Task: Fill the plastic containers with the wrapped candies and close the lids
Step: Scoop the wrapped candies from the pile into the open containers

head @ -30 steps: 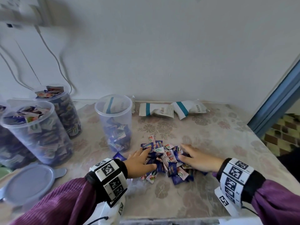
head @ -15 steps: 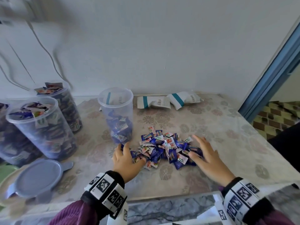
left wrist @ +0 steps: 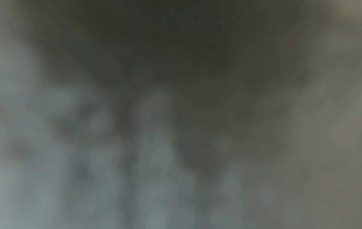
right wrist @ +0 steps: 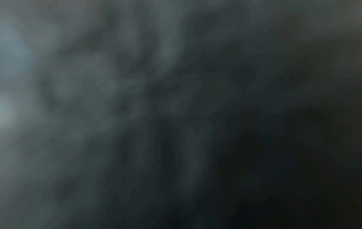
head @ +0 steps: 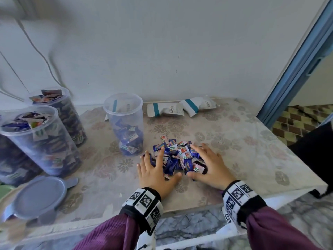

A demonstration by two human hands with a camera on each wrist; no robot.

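Near the tabletop's front edge, left hand (head: 155, 173) and right hand (head: 209, 166) cupping the candies (head: 177, 156), fingers (head: 197, 149) spread, nothing gripped; best scooped from underneath toward the part-filled container (head: 126, 123).

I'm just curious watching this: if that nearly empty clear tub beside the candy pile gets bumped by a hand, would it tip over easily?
Probably fairly easily. The clear tub is tall and narrow, and only its bottom part holds candies, so it likely weighs little. Its thin plastic wall may also slide on the smooth floral tablecloth rather than topple. The left hand lies close to it.
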